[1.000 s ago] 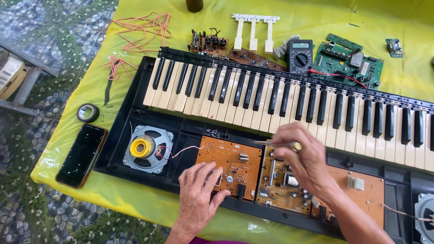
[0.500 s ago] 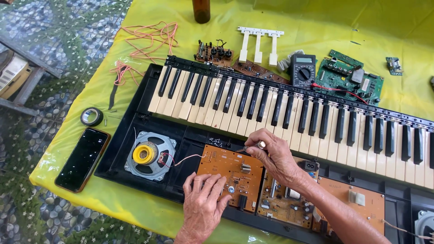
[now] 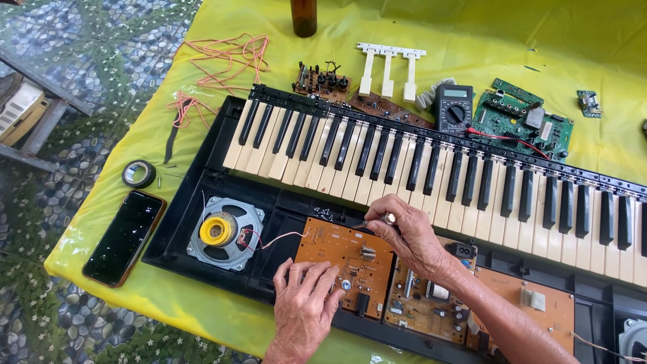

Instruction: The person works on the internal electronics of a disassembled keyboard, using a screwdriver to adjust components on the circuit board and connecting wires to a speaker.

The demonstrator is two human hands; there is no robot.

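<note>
An opened electronic keyboard (image 3: 431, 175) lies on a yellow cloth, its black case (image 3: 182, 222) bared. My left hand (image 3: 306, 300) presses flat on the near edge of an orange circuit board (image 3: 340, 259). My right hand (image 3: 408, 232) is closed on a small metal-tipped tool (image 3: 377, 220), a screwdriver by its look, whose tip touches the far edge of that board. A round speaker (image 3: 222, 231) with a yellow centre sits left of the board, joined to it by thin wires.
A dark phone (image 3: 125, 236) and a roll of black tape (image 3: 139, 173) lie at the left. Behind the keys are loose pink wires (image 3: 222, 57), three white keys (image 3: 389, 64), a multimeter (image 3: 453, 108), green circuit boards (image 3: 526, 121) and a brown bottle (image 3: 304, 17).
My right hand has moved left with the tool from the middle boards to the far edge of the left orange board. My left hand stayed pressed on that board.
</note>
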